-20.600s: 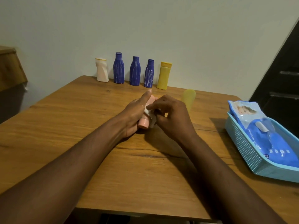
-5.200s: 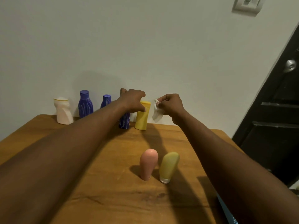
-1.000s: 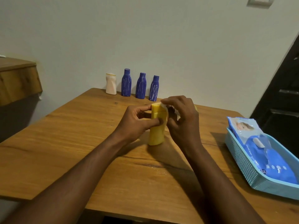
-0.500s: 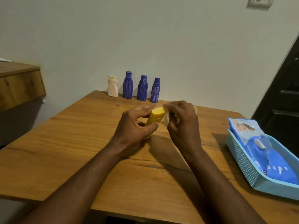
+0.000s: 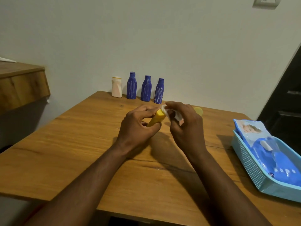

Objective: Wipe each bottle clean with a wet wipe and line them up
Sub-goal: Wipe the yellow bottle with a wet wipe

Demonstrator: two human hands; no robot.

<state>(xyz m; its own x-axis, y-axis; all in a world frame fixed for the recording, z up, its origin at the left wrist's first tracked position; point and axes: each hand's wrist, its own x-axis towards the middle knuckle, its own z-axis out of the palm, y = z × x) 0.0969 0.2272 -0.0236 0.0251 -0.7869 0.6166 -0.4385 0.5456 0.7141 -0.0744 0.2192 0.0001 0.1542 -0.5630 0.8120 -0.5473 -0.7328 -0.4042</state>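
three blue bottles (image 5: 146,88), one white bottle (image 5: 116,87), two yellow bottles (image 5: 156,119) — one basket (image 5: 249,167).

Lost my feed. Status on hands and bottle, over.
Left hand grips tilted yellow plastic bottle. Right hand pinches white wet wipe at its cap. Nothing blocking the wiping.

The left hand (image 5: 136,126) covers most of the yellow bottle (image 5: 158,117); only its cap end and a strip of body show. The wet wipe (image 5: 175,115) is bunched under the right hand (image 5: 187,126), its extent hidden. At 1 o'clock of that hand, only the rounded top of a pale yellow tube (image 5: 198,110) shows. At 3 o'clock the basket (image 5: 249,167) runs off the right edge; print on its wipes pack (image 5: 267,154) is too small to read. The top edge clips the wall switch (image 5: 265,1).
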